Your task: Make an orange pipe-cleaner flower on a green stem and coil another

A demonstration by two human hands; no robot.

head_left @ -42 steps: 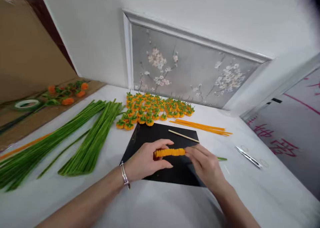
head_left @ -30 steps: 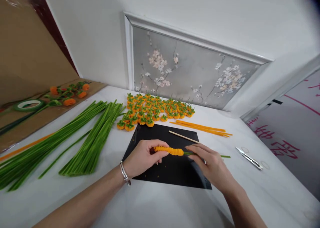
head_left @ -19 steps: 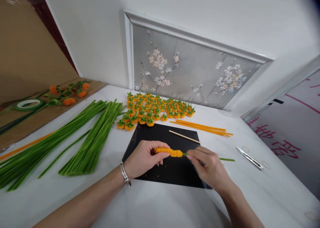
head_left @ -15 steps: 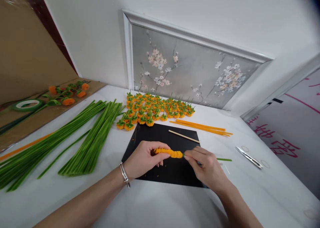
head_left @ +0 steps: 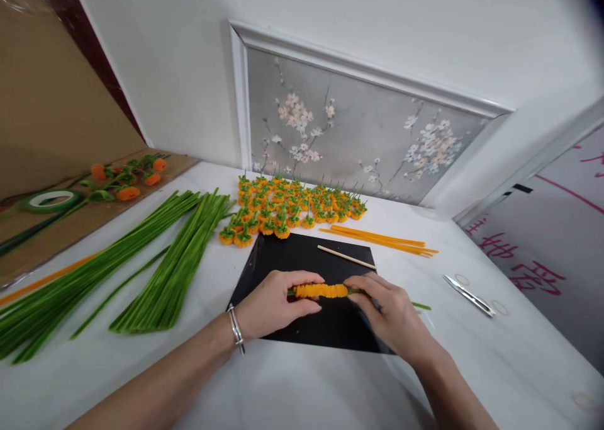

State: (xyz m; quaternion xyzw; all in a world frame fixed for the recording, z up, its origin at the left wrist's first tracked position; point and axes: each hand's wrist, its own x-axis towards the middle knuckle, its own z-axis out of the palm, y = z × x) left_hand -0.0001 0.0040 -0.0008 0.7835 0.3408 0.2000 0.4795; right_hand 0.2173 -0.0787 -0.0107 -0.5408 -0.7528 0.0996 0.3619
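A ridged orange coil of pipe cleaner (head_left: 323,290) lies level between my hands above a black mat (head_left: 287,254). My left hand (head_left: 271,304), with a silver bangle at its wrist, has thumb and fingers around the coil's left end, where a bit of green shows. My right hand (head_left: 387,307) pinches the green pipe cleaner stem at the coil's right end; its fingers hide most of that stem. Beyond my right hand, a green pipe cleaner tip (head_left: 421,306) sticks out. A thin wooden stick (head_left: 346,257) rests on the mat's upper right.
Several orange-and-green pipe cleaner flowers (head_left: 292,203) stand behind the mat. Green pipe cleaners (head_left: 179,272) lie left, orange pipe cleaners (head_left: 382,240) at back right. Thread snips (head_left: 469,296) lie right. Green tape (head_left: 51,200) and finished stems sit on cardboard (head_left: 141,197) at far left.
My left thumb and fingers have spread a little and drawn back left, baring more of the coil and green at its left end. The coil now lies straighter. My right hand has barely moved.
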